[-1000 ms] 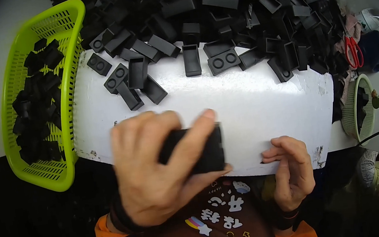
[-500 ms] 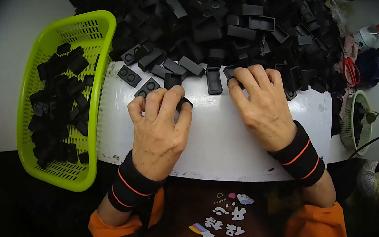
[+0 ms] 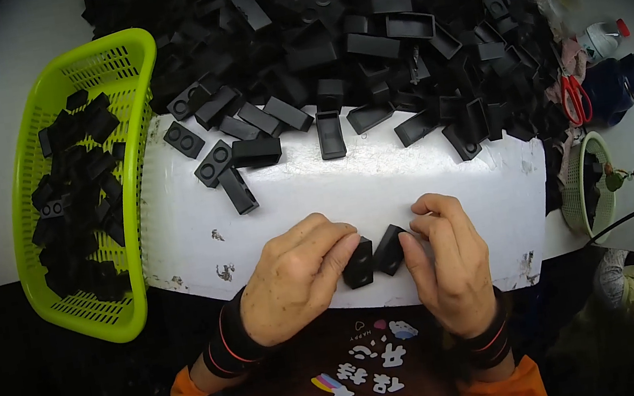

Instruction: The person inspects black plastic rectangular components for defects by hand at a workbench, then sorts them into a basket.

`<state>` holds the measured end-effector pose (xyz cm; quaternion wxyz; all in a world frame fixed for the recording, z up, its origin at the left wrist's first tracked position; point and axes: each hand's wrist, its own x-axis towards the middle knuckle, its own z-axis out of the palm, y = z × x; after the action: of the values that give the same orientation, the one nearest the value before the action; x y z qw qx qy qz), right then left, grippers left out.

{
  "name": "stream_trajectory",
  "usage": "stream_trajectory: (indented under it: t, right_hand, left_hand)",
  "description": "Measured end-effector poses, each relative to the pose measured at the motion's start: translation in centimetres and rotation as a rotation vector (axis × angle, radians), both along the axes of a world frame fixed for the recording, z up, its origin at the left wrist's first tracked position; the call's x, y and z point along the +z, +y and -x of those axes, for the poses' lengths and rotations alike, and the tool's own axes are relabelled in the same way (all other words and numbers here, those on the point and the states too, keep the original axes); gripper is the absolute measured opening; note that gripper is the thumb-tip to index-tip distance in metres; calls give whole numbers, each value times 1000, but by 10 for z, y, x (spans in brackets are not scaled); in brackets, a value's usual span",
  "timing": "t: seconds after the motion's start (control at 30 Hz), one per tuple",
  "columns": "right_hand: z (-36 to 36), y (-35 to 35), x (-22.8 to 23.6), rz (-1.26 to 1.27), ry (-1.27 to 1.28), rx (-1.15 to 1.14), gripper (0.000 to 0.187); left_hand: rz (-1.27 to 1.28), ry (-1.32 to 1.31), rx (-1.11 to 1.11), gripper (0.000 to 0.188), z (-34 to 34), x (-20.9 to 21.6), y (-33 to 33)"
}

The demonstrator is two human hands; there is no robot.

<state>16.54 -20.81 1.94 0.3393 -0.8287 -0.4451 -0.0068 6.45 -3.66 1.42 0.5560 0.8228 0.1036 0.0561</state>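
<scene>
Both my hands are over the near part of the white board [image 3: 286, 211], close together. My left hand [image 3: 289, 282] pinches a small black plastic block [image 3: 358, 264] at its fingertips. A second black block [image 3: 390, 251] stands tilted just to the right of it, at the thumb and bent forefinger of my right hand [image 3: 451, 264]. A narrow gap parts the two blocks. Farther off, several loose black blocks [image 3: 331, 135] lie along the front of a big heap [image 3: 312, 55], some showing hollow undersides, others two round recesses.
A lime-green basket [image 3: 133, 258] partly filled with black blocks stands at the left. On the right are red-handled scissors [image 3: 577, 100], a dark blue bottle [image 3: 619, 89], a clear bottle with a red cap [image 3: 605, 38] and a pale green basket [image 3: 575, 188].
Both hands have come back from the heap's edge toward me and nearer each other, with two black blocks now at their fingertips. Some blocks by the heap lie differently.
</scene>
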Motion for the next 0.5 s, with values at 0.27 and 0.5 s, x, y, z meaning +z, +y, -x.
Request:
stream_trajectory:
  t: [0.27, 0.5]
  right_hand:
    - [-8, 6, 6, 54, -10, 219, 28]
    - [-73, 34, -3, 216, -608, 83, 36]
  left_hand:
    - [-408, -257, 104, 12, -5, -4, -7]
    - [-1235, -295, -85, 37, -58, 5, 30]
